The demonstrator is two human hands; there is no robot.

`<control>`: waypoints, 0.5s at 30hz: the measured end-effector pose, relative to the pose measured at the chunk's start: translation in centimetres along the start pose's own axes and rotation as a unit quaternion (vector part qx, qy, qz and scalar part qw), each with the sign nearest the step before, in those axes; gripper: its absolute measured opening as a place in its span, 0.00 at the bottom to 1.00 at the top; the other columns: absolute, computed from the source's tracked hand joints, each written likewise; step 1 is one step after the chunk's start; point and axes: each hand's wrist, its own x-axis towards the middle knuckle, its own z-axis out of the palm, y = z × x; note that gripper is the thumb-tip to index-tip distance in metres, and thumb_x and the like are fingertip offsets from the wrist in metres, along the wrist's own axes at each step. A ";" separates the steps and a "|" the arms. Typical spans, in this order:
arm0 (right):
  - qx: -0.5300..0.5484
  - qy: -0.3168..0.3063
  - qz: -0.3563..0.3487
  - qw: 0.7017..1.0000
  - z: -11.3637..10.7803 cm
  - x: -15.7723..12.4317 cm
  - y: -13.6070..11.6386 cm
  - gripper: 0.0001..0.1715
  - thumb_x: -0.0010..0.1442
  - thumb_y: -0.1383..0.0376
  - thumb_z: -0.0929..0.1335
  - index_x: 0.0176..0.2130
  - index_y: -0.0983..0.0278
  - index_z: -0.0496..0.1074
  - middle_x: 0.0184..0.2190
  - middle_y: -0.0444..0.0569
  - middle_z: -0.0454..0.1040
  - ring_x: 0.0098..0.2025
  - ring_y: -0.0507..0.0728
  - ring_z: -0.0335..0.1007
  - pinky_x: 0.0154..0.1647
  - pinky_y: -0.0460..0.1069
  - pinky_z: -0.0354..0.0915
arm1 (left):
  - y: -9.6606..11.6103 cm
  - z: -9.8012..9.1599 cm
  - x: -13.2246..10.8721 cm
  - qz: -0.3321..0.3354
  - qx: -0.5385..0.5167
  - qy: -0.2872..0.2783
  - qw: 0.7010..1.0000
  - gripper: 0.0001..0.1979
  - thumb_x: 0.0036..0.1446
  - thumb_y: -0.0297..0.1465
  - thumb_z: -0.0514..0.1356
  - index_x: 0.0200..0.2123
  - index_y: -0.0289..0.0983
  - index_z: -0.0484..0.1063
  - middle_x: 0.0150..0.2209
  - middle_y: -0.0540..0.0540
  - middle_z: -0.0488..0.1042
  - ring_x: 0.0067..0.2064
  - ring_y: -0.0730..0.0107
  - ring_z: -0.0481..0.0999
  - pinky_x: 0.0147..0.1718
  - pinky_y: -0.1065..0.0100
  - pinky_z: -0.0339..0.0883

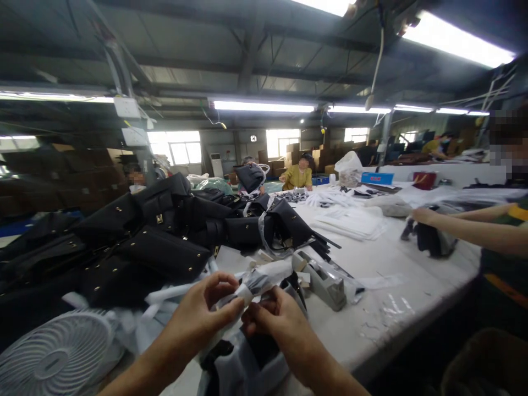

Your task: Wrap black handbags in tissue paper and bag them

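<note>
My left hand (206,316) and my right hand (274,319) meet at the bottom centre, both pinched on a twisted strip of white wrapping paper (251,283). The strip sits on top of a black handbag (251,352) that lies partly in a clear plastic bag under my hands. A grey tape dispenser (325,280) stands just right of my right hand on the white table (396,269).
A heap of black handbags (165,231) fills the table's left. A white fan (58,352) lies at bottom left. Stacks of white paper (350,220) lie further back. A co-worker's arm (466,225) reaches in from the right; other people sit at the far end.
</note>
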 end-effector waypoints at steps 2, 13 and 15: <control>-0.002 -0.007 -0.021 1.000 0.0 0.2 0.0 0.29 0.49 0.49 0.77 0.42 0.67 0.76 0.29 0.48 0.76 0.28 0.52 0.72 0.32 0.46 0.68 | -0.2 0.0 0.1 -0.005 -0.022 -0.001 1.000 0.24 0.46 0.46 0.69 0.40 0.38 0.68 0.42 0.41 0.78 0.40 0.56 0.78 0.34 0.66 0.69; 0.045 -0.016 -0.034 0.998 -0.1 0.5 0.8 0.25 0.50 0.50 0.77 0.42 0.63 0.78 0.36 0.47 0.76 0.37 0.55 0.71 0.38 0.47 0.67 | 0.2 0.1 0.3 -0.051 -0.089 -0.001 0.995 0.28 0.42 0.49 0.72 0.39 0.38 0.69 0.38 0.45 0.79 0.35 0.62 0.78 0.32 0.69 0.69; 0.058 -0.024 -0.050 0.997 0.0 0.5 0.9 0.24 0.51 0.51 0.77 0.42 0.64 0.77 0.36 0.47 0.76 0.37 0.55 0.72 0.40 0.48 0.67 | 0.3 0.3 0.2 -0.062 -0.104 0.004 0.993 0.29 0.41 0.49 0.72 0.40 0.38 0.69 0.38 0.45 0.79 0.35 0.63 0.78 0.32 0.69 0.69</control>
